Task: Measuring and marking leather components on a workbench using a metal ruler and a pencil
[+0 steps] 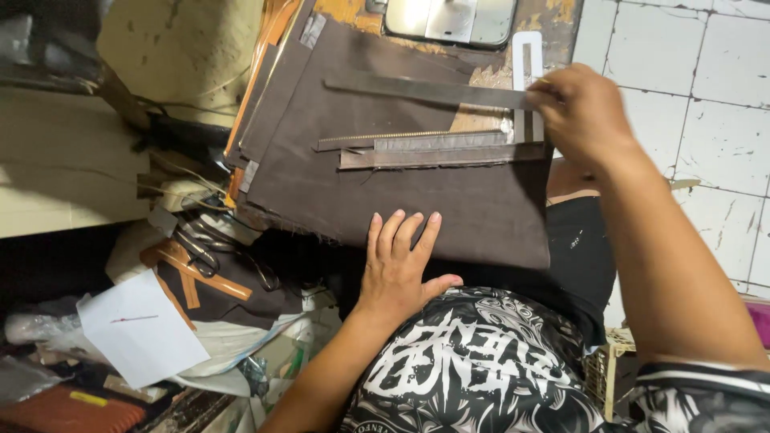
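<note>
Under my left hand [399, 269] lies the brown cloth [449, 200], fingers spread wide and flat on its near edge, holding nothing, only pinning it. My right hand [581, 112] is up at the far right corner, fingers pinched narrow on the end of a metal ruler [425, 90] that slants across the cloth. Just below those fingers run a zipper [401, 136] and a narrow cloth strip [433, 156], side by side. I think the job here wants the ruler pressed flat and parallel to the strip, with my left palm keeping the cloth from creeping. Well left of my left hand, among scraps, sits a white sheet of paper [136, 329], roughly square, with one short red mark; scissors [204, 248] lie above it.
</note>
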